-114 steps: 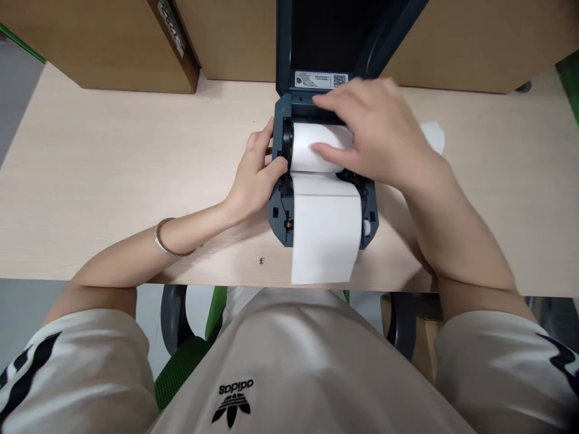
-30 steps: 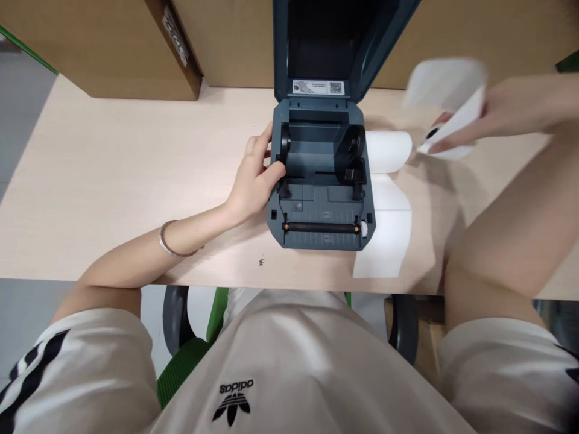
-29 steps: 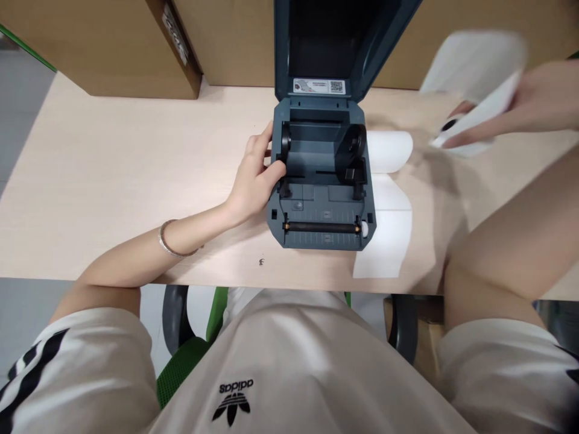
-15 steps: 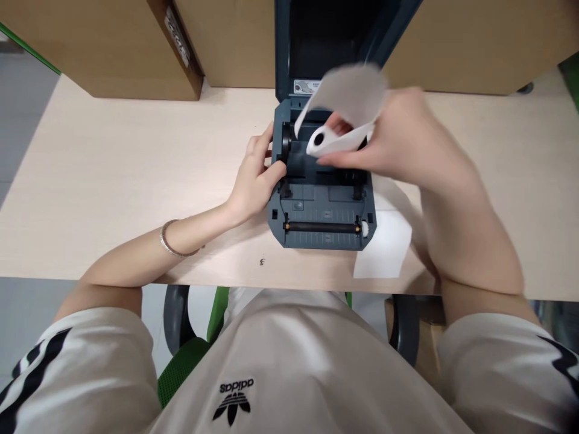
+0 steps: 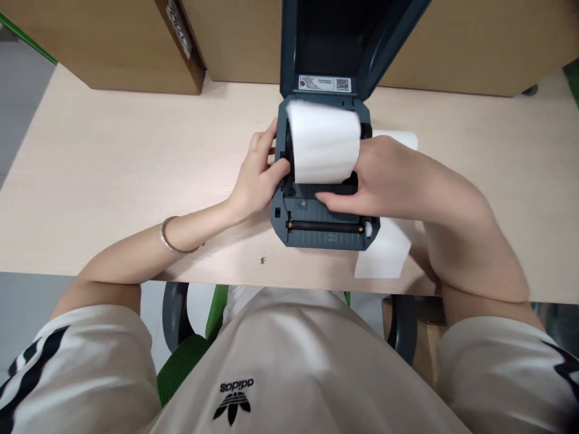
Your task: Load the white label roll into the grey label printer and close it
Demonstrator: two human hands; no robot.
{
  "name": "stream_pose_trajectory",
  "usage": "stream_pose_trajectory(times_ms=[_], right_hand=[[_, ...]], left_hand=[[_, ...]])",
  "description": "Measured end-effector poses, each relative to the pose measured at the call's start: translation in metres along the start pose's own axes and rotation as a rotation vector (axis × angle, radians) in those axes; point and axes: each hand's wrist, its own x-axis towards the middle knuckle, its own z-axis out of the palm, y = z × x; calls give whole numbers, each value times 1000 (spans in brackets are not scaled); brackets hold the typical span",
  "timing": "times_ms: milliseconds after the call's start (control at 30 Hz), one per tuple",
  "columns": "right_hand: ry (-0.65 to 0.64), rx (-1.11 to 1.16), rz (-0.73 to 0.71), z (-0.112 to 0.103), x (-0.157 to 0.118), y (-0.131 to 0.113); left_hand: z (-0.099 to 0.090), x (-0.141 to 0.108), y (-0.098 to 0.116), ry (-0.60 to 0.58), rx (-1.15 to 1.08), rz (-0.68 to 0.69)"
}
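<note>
A dark blue-grey label printer lies on the table with its lid raised. My left hand grips the printer's left side, thumb over the rim and fingers along the outer wall. Inside the bay is a roll of white paper; its loose sheet drapes over the bay and hides the core. At the bay's right side, my right hand is around the roll, its fingers covered by the paper and its thumb stretched out below. A black roller with a white gear crosses the printer's front.
A sheet of white paper lies right of the printer, partly beneath my right forearm. Cardboard boxes stand along the back of the light wood table. A small dark scrap lies near the front edge.
My right hand has lowered the paper roll into the printer's bay, and the loose sheet now hangs down over the front. My left hand stays on the printer's side.
</note>
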Motion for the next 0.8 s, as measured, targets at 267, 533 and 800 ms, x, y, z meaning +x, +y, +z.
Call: stream_pose_trajectory(times_ms=[267,533,800], right_hand=[[-126,-26,-111,-1,-22,-6],[-101,-140,-141,4,-31,-17],[-63,26,-102,31,-32,-13]], left_hand=[[-2,0,-2,-48,-18,-29],[-2,5,-4,-62,-11,-63],[-3,6,11,-49,-25,-110]])
